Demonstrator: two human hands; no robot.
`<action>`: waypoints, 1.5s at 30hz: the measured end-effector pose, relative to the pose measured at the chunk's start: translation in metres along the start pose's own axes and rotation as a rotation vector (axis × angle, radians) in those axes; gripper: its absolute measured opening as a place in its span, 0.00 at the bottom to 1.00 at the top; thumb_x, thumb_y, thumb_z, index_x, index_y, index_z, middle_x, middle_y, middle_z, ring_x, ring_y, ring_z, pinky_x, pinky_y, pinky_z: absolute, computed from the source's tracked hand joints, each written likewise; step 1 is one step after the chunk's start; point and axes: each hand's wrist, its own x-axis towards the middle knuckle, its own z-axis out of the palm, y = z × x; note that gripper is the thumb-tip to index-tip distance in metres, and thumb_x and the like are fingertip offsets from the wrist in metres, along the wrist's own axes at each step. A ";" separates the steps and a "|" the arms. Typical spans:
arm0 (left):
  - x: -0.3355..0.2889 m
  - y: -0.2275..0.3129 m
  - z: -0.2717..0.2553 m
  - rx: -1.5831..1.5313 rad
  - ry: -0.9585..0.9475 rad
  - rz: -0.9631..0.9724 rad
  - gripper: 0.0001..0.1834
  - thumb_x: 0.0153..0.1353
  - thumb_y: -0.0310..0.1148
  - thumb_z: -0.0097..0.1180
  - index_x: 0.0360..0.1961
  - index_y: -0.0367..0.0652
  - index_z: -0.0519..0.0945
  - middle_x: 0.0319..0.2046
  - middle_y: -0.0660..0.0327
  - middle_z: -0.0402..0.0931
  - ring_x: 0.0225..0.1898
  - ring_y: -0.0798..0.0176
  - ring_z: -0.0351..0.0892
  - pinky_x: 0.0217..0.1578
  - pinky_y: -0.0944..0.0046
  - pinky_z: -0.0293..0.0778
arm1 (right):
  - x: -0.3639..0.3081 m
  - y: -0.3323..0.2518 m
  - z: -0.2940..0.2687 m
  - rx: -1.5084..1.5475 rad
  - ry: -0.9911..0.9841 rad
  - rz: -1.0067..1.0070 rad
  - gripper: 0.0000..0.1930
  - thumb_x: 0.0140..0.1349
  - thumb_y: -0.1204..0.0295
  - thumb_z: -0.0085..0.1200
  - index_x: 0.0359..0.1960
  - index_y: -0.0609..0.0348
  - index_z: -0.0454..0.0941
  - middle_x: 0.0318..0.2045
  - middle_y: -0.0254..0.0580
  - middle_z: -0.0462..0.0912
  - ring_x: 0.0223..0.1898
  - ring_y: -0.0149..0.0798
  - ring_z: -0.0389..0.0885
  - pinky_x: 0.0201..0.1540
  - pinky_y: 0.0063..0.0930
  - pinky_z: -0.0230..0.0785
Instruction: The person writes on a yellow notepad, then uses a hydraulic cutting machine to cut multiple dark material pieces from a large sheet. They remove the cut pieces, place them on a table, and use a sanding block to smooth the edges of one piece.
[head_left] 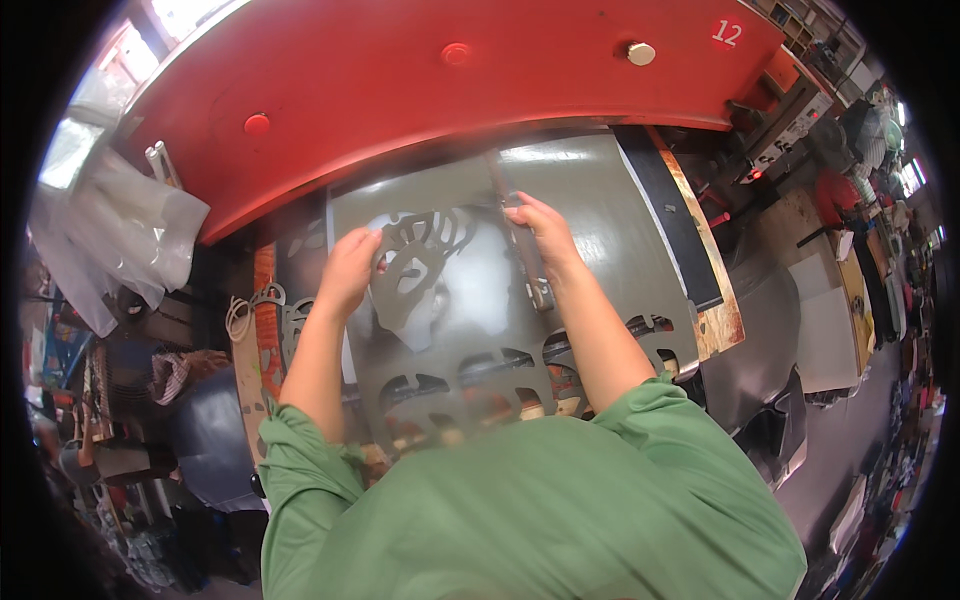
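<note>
My left hand (350, 268) pinches the edge of a dark grey cut-out piece (412, 275) with curved slots and strips, raised above a glossy sheet. In my right hand (546, 232) is a narrow metal cutting die (528, 262), seen nearly edge-on, with thumb and fingers closed round its side. Under both hands lies the wide dark grey sheet (620, 220). Several curved openings run along its near edge, where parts have been cut away. The lower outline of the cut-out piece blends into the sheet and is hard to make out.
A large red machine beam (380, 80) with round knobs spans the far side. Plastic bags (150, 220) hang at the left. The worn board's edge (722, 335) and a black strip (678, 225) lie right of the sheet. A coil of cord (238, 318) sits at left.
</note>
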 end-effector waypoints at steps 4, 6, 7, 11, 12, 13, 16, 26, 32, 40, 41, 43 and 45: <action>0.035 0.002 -0.012 0.330 -0.172 -0.158 0.12 0.66 0.35 0.55 0.47 0.43 0.76 0.32 0.67 0.80 0.35 0.72 0.76 0.36 0.72 0.69 | 0.005 0.012 -0.001 0.004 -0.020 -0.032 0.41 0.53 0.65 0.63 0.68 0.71 0.63 0.63 0.55 0.71 0.65 0.45 0.68 0.67 0.35 0.58; 0.058 0.012 -0.008 0.321 -0.281 -0.248 0.23 0.62 0.39 0.58 0.58 0.45 0.72 0.44 0.62 0.82 0.45 0.69 0.78 0.44 0.67 0.71 | 0.007 0.014 -0.004 0.024 0.003 -0.027 0.41 0.53 0.65 0.63 0.68 0.71 0.62 0.65 0.56 0.70 0.67 0.45 0.67 0.68 0.35 0.56; 0.073 0.018 -0.001 0.293 -0.333 -0.278 0.25 0.62 0.43 0.58 0.57 0.44 0.72 0.45 0.61 0.81 0.46 0.68 0.78 0.46 0.65 0.71 | 0.007 0.014 -0.005 0.032 -0.029 -0.021 0.41 0.53 0.65 0.63 0.68 0.71 0.62 0.65 0.56 0.70 0.67 0.45 0.66 0.68 0.35 0.56; 0.116 0.021 0.052 0.562 -0.292 -0.415 0.27 0.63 0.53 0.57 0.54 0.42 0.74 0.45 0.63 0.82 0.45 0.63 0.79 0.49 0.56 0.71 | 0.007 0.013 -0.010 0.098 -0.035 0.033 0.42 0.53 0.64 0.63 0.69 0.71 0.61 0.64 0.56 0.71 0.66 0.44 0.67 0.67 0.35 0.57; 0.119 0.016 0.062 0.516 -0.220 -0.363 0.27 0.64 0.54 0.56 0.51 0.41 0.75 0.42 0.62 0.82 0.43 0.62 0.79 0.47 0.55 0.72 | 0.007 0.014 -0.011 0.123 -0.036 0.042 0.42 0.53 0.64 0.63 0.69 0.71 0.61 0.63 0.55 0.71 0.65 0.43 0.68 0.67 0.35 0.57; 0.119 0.013 0.071 0.468 -0.136 -0.302 0.26 0.64 0.54 0.56 0.48 0.40 0.76 0.38 0.61 0.82 0.41 0.60 0.80 0.45 0.55 0.73 | 0.008 0.014 -0.012 0.125 -0.026 0.048 0.42 0.53 0.64 0.63 0.69 0.71 0.61 0.63 0.54 0.72 0.64 0.43 0.68 0.66 0.35 0.58; 0.109 0.010 0.081 0.611 -0.107 -0.036 0.25 0.66 0.54 0.53 0.40 0.37 0.78 0.33 0.54 0.82 0.39 0.52 0.81 0.42 0.51 0.74 | 0.009 0.015 -0.014 0.161 -0.029 0.057 0.43 0.53 0.64 0.63 0.69 0.71 0.60 0.61 0.53 0.73 0.62 0.42 0.70 0.65 0.34 0.59; 0.000 0.090 0.094 1.136 0.386 1.124 0.15 0.58 0.37 0.62 0.21 0.46 0.70 0.15 0.60 0.71 0.18 0.53 0.74 0.22 0.56 0.69 | 0.002 0.007 0.007 0.135 0.085 0.010 0.43 0.52 0.68 0.65 0.68 0.73 0.60 0.58 0.51 0.75 0.59 0.39 0.73 0.63 0.32 0.62; -0.048 0.128 -0.019 0.284 0.472 0.506 0.18 0.71 0.41 0.53 0.24 0.47 0.71 0.16 0.71 0.65 0.18 0.73 0.66 0.20 0.66 0.62 | 0.009 0.001 0.004 0.145 -0.014 -0.026 0.39 0.53 0.70 0.63 0.67 0.71 0.63 0.55 0.47 0.78 0.55 0.36 0.75 0.59 0.28 0.66; -0.055 -0.071 -0.128 0.838 0.622 -0.111 0.25 0.67 0.52 0.53 0.43 0.35 0.77 0.36 0.46 0.79 0.42 0.43 0.78 0.46 0.50 0.71 | -0.006 -0.020 -0.010 -0.828 0.236 -0.189 0.44 0.43 0.59 0.67 0.67 0.55 0.69 0.65 0.45 0.72 0.62 0.45 0.72 0.64 0.43 0.61; -0.057 -0.090 -0.125 0.821 0.676 -0.186 0.29 0.66 0.53 0.53 0.50 0.33 0.76 0.44 0.39 0.79 0.49 0.37 0.76 0.54 0.48 0.69 | -0.007 -0.021 -0.009 -1.078 0.327 -0.210 0.45 0.40 0.57 0.67 0.67 0.51 0.70 0.67 0.44 0.69 0.63 0.48 0.70 0.65 0.48 0.60; -0.056 -0.102 -0.124 0.919 0.678 -0.127 0.33 0.64 0.51 0.57 0.59 0.34 0.71 0.54 0.41 0.73 0.56 0.40 0.71 0.59 0.49 0.66 | -0.008 -0.018 -0.005 -1.215 0.339 -0.117 0.45 0.38 0.55 0.66 0.66 0.41 0.72 0.72 0.40 0.63 0.67 0.62 0.62 0.65 0.60 0.55; -0.059 -0.096 -0.112 1.045 0.765 0.075 0.32 0.62 0.49 0.59 0.58 0.34 0.72 0.56 0.42 0.70 0.58 0.41 0.69 0.59 0.48 0.65 | -0.007 -0.010 -0.001 -1.403 0.342 -0.069 0.44 0.39 0.56 0.65 0.66 0.41 0.72 0.71 0.40 0.63 0.67 0.67 0.60 0.64 0.59 0.56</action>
